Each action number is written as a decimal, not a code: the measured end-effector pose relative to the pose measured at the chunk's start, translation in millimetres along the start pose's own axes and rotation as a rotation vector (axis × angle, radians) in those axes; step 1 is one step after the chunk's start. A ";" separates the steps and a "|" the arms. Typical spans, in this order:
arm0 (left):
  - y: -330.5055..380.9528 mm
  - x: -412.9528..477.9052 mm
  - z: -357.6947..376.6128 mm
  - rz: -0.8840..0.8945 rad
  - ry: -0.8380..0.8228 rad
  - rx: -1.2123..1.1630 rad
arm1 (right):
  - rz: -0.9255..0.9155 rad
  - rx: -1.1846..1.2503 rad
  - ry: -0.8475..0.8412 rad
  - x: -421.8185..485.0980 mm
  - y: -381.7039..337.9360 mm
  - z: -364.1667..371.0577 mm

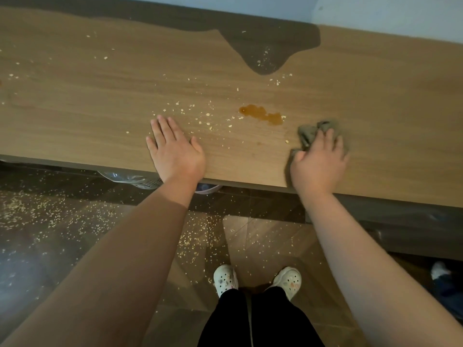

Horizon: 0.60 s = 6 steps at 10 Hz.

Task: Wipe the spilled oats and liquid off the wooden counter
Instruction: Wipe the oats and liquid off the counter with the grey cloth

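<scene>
Amber liquid (261, 115) on the wooden tabletop (100, 96), near the front edge and right of centre: a thin, glossy puddle in two joined lobes, not yet smeared. Pale oats (198, 113) strewn thinly to its left, a few flakes at its rim, more scattered farther left and toward the back.

Just right of the puddle and apart from it, a crumpled grey-green cloth (310, 132), pinned to the wood under the right grip (318, 164). Fingers laid out over the bunched fabric, pressing rather than clutching, likely poised to sweep leftward through the liquid.

Left grip (175, 151) palm down, fingers straight on bare wood beside the oat scatter, holding nothing. Probably there as a brace, or as a stop to herd flakes against.

At the back, a dark patch (263, 46) with flakes in it; wet or shadow, impossible to tell. Below the edge, floor (75, 221) thickly littered with more flakes, white clogs (225, 279) among them.
</scene>
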<state>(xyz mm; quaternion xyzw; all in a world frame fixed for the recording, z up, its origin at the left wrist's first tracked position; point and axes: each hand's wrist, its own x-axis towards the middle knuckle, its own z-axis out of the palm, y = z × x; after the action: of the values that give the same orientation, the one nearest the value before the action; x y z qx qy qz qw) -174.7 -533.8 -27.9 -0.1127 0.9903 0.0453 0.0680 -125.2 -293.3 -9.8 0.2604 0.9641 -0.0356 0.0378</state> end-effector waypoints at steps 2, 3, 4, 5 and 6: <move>-0.9 0.3 -1.5 0.003 -0.005 0.001 | -0.277 0.037 -0.044 -8.7 -17.6 0.4; -0.5 -0.1 -1.4 0.005 -0.008 -0.002 | -0.210 0.071 -0.009 -9.5 40.7 -4.7; -0.6 0.1 -1.1 0.003 -0.003 -0.009 | -0.120 0.081 -0.042 -10.2 59.2 -6.3; -0.4 0.0 -1.2 -0.002 -0.001 -0.003 | -0.109 0.014 -0.058 -11.6 25.9 -3.1; 0.2 0.1 -1.6 -0.002 -0.002 -0.007 | -0.196 -0.056 -0.043 -14.9 2.4 1.6</move>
<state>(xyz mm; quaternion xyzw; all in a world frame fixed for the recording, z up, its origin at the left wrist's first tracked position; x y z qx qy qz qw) -175.0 -533.8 -26.3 -0.1138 0.9899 0.0486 0.0684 -111.0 -298.7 -10.2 0.1627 0.9846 -0.0179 0.0621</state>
